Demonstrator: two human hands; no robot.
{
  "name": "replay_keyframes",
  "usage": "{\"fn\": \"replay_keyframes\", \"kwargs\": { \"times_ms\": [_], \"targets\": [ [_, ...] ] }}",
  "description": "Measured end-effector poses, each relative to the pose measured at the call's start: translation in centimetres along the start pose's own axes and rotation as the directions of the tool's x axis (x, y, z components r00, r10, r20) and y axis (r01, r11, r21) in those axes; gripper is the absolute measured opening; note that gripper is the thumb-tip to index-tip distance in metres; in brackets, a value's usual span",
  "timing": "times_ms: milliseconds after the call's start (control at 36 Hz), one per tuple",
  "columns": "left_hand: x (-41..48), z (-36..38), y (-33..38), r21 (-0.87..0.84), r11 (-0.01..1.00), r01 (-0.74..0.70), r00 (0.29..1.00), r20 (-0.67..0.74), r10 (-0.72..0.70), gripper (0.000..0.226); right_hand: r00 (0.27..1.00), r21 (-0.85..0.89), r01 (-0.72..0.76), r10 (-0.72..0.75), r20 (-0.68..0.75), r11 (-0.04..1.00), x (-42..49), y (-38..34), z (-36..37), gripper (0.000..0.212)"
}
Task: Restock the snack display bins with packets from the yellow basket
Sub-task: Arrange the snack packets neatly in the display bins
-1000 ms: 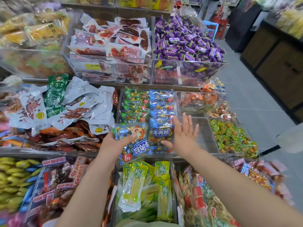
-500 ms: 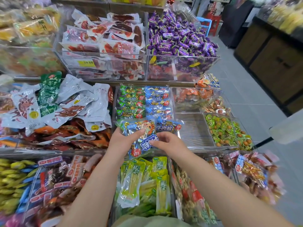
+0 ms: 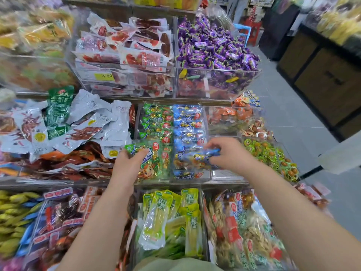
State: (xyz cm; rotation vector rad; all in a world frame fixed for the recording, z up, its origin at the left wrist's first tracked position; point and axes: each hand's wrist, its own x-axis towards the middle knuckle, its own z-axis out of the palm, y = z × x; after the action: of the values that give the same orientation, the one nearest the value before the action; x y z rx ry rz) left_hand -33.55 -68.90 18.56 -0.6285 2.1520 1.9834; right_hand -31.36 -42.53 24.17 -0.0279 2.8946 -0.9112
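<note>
2 hands work at 1 clear display bin (image 3: 190, 179) on the middle shelf, each holding 1 packet. The bin carries 2 columns of packets side by side: a green column (image 3: 156, 122) on the left with about 4 rows showing, and a blue column (image 3: 187, 122) on the right with about 5 rows showing; the overlap makes an exact count unsure.

The left hand (image 3: 128, 166) grips 1 green packet (image 3: 155, 163) at its left edge, thumb laid across the front and the fingers hidden behind, and holds it over the near end of the green column. The right hand (image 3: 232, 153), palm down and fingers curled, pinches 1 blue packet (image 3: 197, 157) by its right end, over the near end of the blue column. Whether either packet already rests on its stack cannot be told. Both forearms reach in from the lower edge, crossing over the lower shelf.

Above the bin sits 1 bin heaped with purple sweets (image 3: 214, 49); below it, 1 bin of yellow-green packets (image 3: 170, 212)
</note>
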Motion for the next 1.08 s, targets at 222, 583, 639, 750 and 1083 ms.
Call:
{"fn": "replay_keyframes", "kwargs": {
  "times_ms": [222,583,639,750,1083],
  "targets": [
    [0.3,-0.5,0.6,-0.048,0.997,0.057,0.994,0.091,-0.052,0.088,0.941,-0.615,0.328,-0.188,0.283,0.717,2.9,-3.5,7.3,0.045],
    [0.2,-5.7,5.5,0.288,0.908,-0.303,0.892,0.422,0.164,0.04,0.959,-0.491,0.177,-0.263,-0.111,0.853,1.5,1.7,8.3,0.094],
    [0.5,-5.5,6.9,0.364,0.875,-0.32,0.882,0.452,0.135,0.033,0.961,-0.541,0.185,-0.267,-0.075,0.82,1.9,1.9,7.9,0.085],
    [1.3,-4.7,7.6,0.33,0.883,-0.335,0.869,0.471,0.154,0.028,0.968,-0.528,0.167,-0.24,-0.074,0.833,2.0,2.3,7.5,0.076],
    [1.4,0.2,1.4,0.596,0.795,-0.114,0.986,0.165,0.018,0.075,0.977,-0.437,0.164,-0.208,-0.054,0.884,1.9,3.1,6.8,0.072]
  ]
}}
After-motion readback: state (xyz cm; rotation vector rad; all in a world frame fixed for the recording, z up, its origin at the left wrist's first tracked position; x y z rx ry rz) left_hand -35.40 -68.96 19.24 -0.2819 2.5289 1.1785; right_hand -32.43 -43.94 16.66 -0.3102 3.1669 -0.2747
